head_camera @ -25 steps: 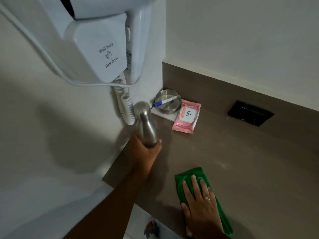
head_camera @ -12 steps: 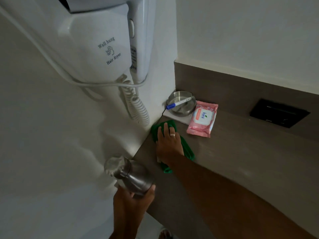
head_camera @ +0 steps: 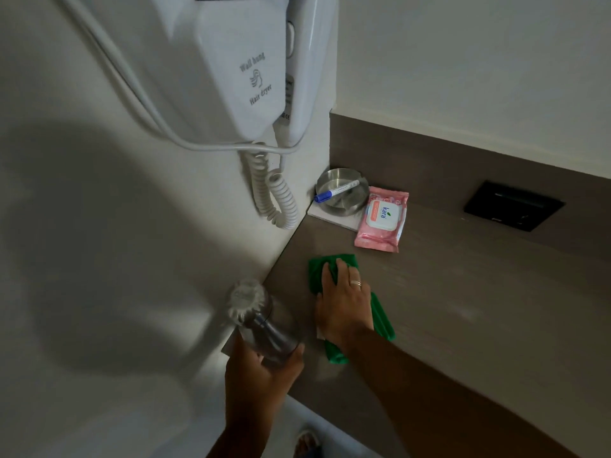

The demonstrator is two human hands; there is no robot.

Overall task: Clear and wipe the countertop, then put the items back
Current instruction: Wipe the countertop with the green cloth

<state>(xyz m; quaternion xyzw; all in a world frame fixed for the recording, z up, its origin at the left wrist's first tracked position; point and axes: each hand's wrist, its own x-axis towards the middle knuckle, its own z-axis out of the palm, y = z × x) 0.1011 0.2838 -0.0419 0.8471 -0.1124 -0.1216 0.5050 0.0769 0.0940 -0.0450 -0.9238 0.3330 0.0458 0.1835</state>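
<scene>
Here, in the head view, the right hand lay flat with fingers spread on the green cloth, pressing it to the brown countertop, while the left hand gripped a blurred steel bottle just left of the cloth, at the counter's edge. Beyond the right fingertips lay a pink wipes pack labelled "kara", touching a white tile bearing a steel dish with a blue-capped marker across it. Above hung a white wall unit reading "Wall hung Hair dryer".

Dim scene, big wall shadow, bottle motion-blurred
</scene>
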